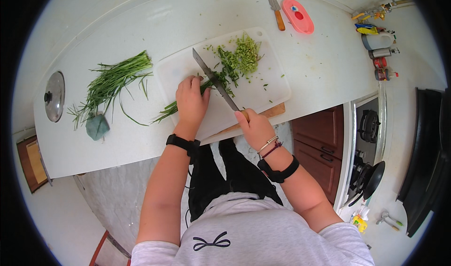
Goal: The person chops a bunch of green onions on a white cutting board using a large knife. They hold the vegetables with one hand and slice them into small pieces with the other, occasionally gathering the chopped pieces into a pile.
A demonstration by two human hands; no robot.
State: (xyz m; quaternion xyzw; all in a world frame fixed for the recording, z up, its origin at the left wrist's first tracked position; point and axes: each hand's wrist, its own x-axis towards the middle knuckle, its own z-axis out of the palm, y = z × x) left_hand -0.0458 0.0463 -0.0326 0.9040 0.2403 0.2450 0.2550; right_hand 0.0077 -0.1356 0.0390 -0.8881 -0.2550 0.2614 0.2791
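Note:
My right hand (256,127) grips the wooden handle of a kitchen knife (215,80), whose long blade slants up and left over the white plastic cutting board (169,67). Under my left hand (192,98) is a small bunch of green chives (168,111), held against the board just left of the blade. The bunch's loose ends stick out toward the board's left edge. Right of the blade lie chopped chives (228,60), dark green pieces nearer the knife and a paler heap (247,53) beyond. A wooden board (275,111) shows beneath the white one.
Left of the board lies a larger bunch of chives (119,74), with a green cloth-like bundle (97,127) at its lower end and a glass lid (55,97) farther left. A second knife (276,12) and a pink plastic lid (298,16) rest at the back. Bottles (378,40) and a stove (368,125) stand right.

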